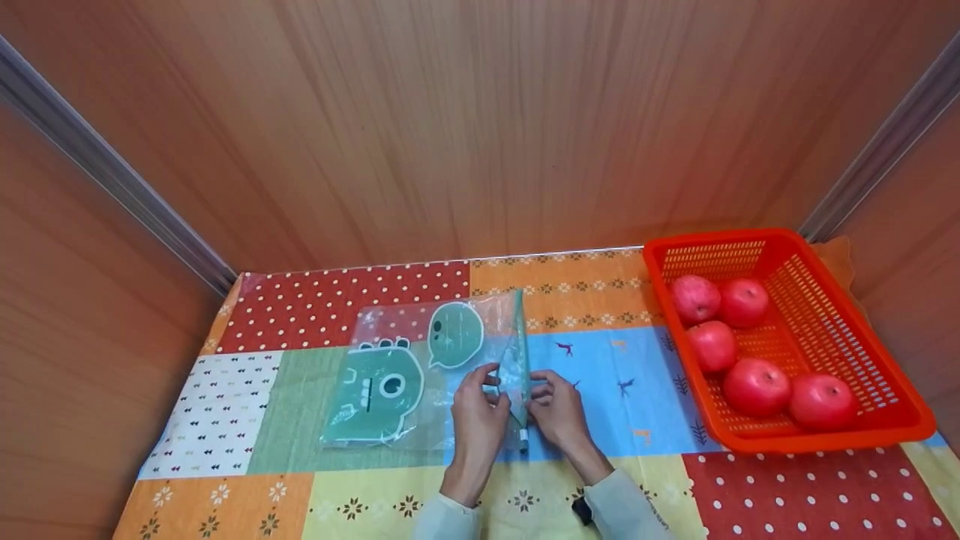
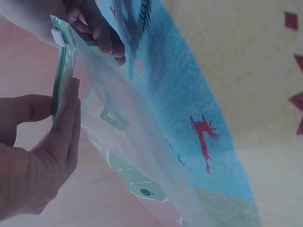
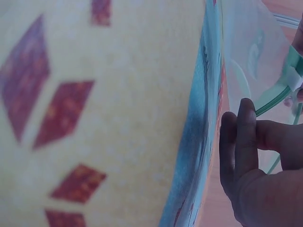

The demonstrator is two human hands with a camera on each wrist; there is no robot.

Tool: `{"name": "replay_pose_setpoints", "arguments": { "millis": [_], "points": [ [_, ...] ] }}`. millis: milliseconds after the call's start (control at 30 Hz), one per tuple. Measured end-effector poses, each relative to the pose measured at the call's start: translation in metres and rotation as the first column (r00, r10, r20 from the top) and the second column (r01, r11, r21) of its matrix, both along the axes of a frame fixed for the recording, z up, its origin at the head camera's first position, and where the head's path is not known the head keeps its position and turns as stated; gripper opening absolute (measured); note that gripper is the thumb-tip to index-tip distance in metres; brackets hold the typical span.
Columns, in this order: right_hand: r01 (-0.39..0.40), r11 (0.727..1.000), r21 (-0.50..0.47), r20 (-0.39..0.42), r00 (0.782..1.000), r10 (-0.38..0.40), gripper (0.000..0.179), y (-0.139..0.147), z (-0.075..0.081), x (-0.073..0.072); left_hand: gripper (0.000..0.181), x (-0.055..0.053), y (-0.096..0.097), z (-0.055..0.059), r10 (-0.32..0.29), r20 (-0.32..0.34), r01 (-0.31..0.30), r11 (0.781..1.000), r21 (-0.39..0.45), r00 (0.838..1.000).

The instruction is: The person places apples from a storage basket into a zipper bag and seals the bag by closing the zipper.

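A clear plastic zip bag [image 1: 442, 405], printed with a green dinosaur face and a speech bubble, lies flat with its green-edged mouth toward the right. My left hand [image 1: 480, 412] pinches one green lip of that mouth between thumb and fingers, as the left wrist view shows. On the opposite lip, my right hand [image 1: 559, 412] pinches the green strip [image 3: 270, 105], plain in the right wrist view. Between the hands the lips stand apart. A white slider [image 2: 57, 38] sits at the near end of the zip. Nothing but the printed film shows inside the bag.
To the right stands an orange-red plastic basket [image 1: 832, 441] with several red apples [image 1: 757, 386] in it. A patchwork-patterned cloth [image 1: 202, 420] covers the table. Wood-grain panels [image 1: 480, 135] enclose the back and both sides.
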State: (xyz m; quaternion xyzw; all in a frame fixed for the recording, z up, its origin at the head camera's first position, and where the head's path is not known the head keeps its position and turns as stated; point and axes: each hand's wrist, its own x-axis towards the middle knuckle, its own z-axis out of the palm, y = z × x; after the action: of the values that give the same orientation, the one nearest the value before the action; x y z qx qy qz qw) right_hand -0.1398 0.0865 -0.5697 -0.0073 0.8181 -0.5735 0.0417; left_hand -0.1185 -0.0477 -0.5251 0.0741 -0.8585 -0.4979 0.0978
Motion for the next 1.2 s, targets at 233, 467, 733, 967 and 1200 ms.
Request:
{"name": "replay_pose_setpoints", "arguments": {
  "millis": [233,467,733,967,1200],
  "points": [
    [0.008,1.0,0.021,-0.012,1.0,-0.008,0.032,0.001,0.0,-0.001,0.035,-0.003,-0.003,0.004,0.031,0.005,-0.031,1.0,0.003,1.0],
    [0.017,1.0,0.016,0.016,1.0,-0.017,0.031,0.002,-0.003,-0.004,0.028,-0.003,-0.005,0.005,0.029,0.021,-0.031,0.998,0.054,0.999],
    [0.051,0.999,-0.01,0.034,0.998,-0.051,0.031,0.002,-0.003,-0.007,0.019,-0.001,-0.007,0.009,0.067,-0.031,-0.064,0.992,0.11,0.997],
    [0.057,0.998,-0.008,0.033,0.998,-0.056,0.029,0.002,-0.003,-0.007,0.017,0.001,-0.009,0.013,0.094,-0.028,-0.087,0.978,0.188,0.995],
    [0.047,0.999,-0.012,0.026,0.999,-0.047,0.027,0.002,-0.003,-0.007,0.018,0.001,-0.011,0.012,0.088,-0.033,-0.078,0.971,0.227,0.996]
  ]
}}
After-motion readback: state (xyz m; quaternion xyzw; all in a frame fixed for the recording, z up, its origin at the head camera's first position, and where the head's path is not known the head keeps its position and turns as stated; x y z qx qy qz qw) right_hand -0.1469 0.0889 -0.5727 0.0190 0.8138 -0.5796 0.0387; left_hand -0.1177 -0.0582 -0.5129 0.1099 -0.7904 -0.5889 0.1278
